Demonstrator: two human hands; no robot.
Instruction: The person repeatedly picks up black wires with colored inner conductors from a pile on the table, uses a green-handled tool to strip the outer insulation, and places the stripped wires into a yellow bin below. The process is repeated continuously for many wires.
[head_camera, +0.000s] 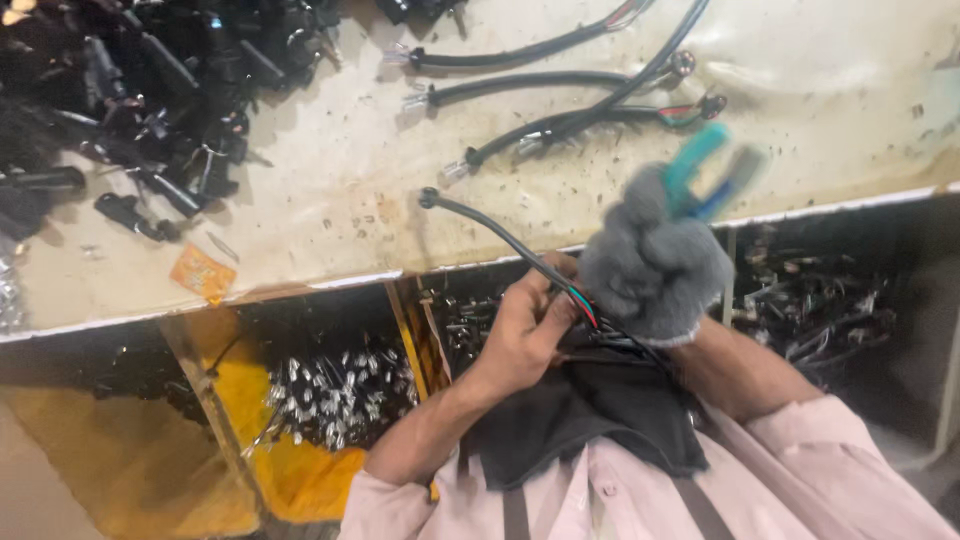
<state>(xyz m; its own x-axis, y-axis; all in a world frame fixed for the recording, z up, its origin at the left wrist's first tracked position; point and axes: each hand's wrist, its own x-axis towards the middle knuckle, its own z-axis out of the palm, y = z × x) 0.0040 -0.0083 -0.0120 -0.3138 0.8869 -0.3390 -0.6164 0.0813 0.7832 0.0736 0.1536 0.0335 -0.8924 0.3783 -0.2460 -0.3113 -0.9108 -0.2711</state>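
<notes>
From the head camera, looking down over the person's chest, the left hand (527, 325) is bare, and its fingers (553, 300) are closed around a black cable (490, 228) close to its stripped end, where red and green inner wires (585, 308) show. The cable runs up and to the left from the hand, and its far end with a small ring tip lies on the counter (330, 190). The right hand (652, 262) wears a grey knitted glove, and its fingers are wrapped around the blurred teal and blue handles of a hand tool (705, 170), just to the right of the cable and above the counter's near edge.

Below the counter edge are open compartments. The one on the near left is lined in yellow (300, 470) and holds a heap of small shiny metal pieces (335, 395). The compartment on the right (810, 300) holds dark, tangled parts too dim to tell apart.

The counter is pale, stained and scuffed. Far on it lie several more finished black cables (520, 85) with clear plugs at their left ends and coloured wires at their right. A big pile of black plastic parts (130, 80) fills the far left corner. A small orange scrap (203, 272) lies near the counter's near edge. A dark cloth (590, 420) hangs over the person's pale pink shirt (800, 480).
</notes>
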